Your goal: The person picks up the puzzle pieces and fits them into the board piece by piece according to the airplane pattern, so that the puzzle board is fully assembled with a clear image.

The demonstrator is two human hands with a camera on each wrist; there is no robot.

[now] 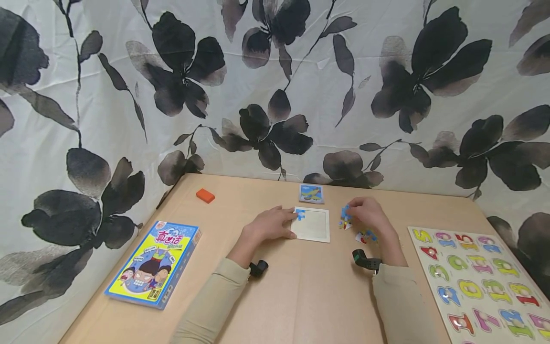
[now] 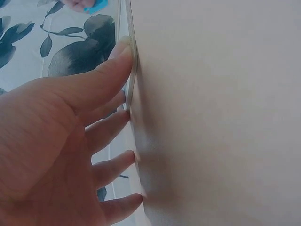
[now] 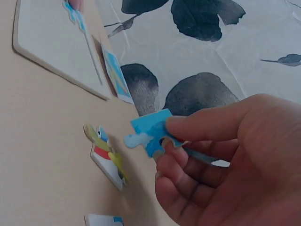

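A white puzzle tray (image 1: pixel 312 224) lies on the table with blue puzzle pieces (image 1: pixel 300 214) in its upper left corner. My left hand (image 1: pixel 275 223) rests along the tray's left side with its fingers spread. In the left wrist view, the thumb (image 2: pixel 123 59) touches the tray's edge. The right wrist view shows my right hand (image 3: pixel 211 150) pinching a blue jigsaw piece (image 3: pixel 153 127) between thumb and fingers, raised over the table. Below it lie loose pieces, among them a green, red and white one (image 3: pixel 106 157). Another piece (image 3: pixel 104 220) shows at the bottom edge.
Behind the tray lies a small picture card (image 1: pixel 311 194). An orange block (image 1: pixel 205 195) sits at the back left, and a yellow-blue box (image 1: pixel 154 263) lies at the left. A letter board (image 1: pixel 481 282) covers the right side. Patterned cloth (image 1: pixel 275 86) hangs behind the table.
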